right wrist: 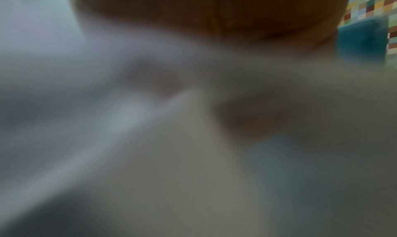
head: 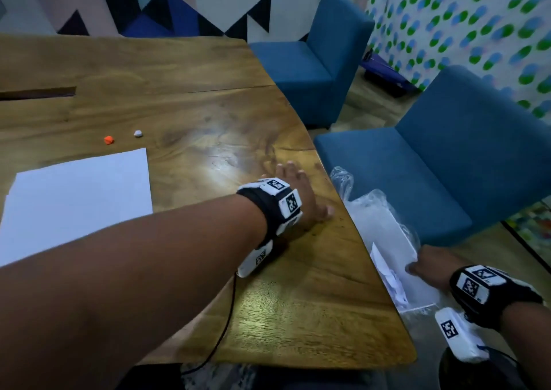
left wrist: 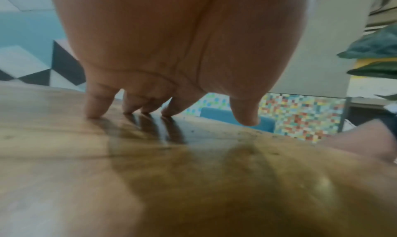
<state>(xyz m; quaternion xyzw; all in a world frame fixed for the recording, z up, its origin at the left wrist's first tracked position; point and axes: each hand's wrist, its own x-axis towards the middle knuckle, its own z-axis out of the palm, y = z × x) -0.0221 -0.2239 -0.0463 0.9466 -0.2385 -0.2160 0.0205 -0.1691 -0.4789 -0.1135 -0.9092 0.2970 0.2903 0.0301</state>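
Right hand (head: 432,266) grips the paper pack (head: 378,219) beside the surface (head: 193,97); left hand (head: 308,194) lies flat, fingers spread. Sheets (head: 80,198) out; work looks barely begun.

The bench (head: 208,97) is golden-brown wood with darker streaks of grain. On it lie white paper sheets (head: 80,201), a small orange lump (head: 109,140) and a small greyish-white lump (head: 138,133). The plastic bag (head: 372,207) is clear, with white paper inside. Both chairs (head: 322,61) are plain blue. The back wall (head: 149,2) carries triangles in black, deep blue, pale pink, white and teal; the side wall (head: 477,17) is white with green-and-blue blobs. The wristbands (head: 259,207) are black, with white blocks bearing black-and-white square codes. A far wall (left wrist: 300,115) shows a mosaic of small red, yellow, green and blue squares
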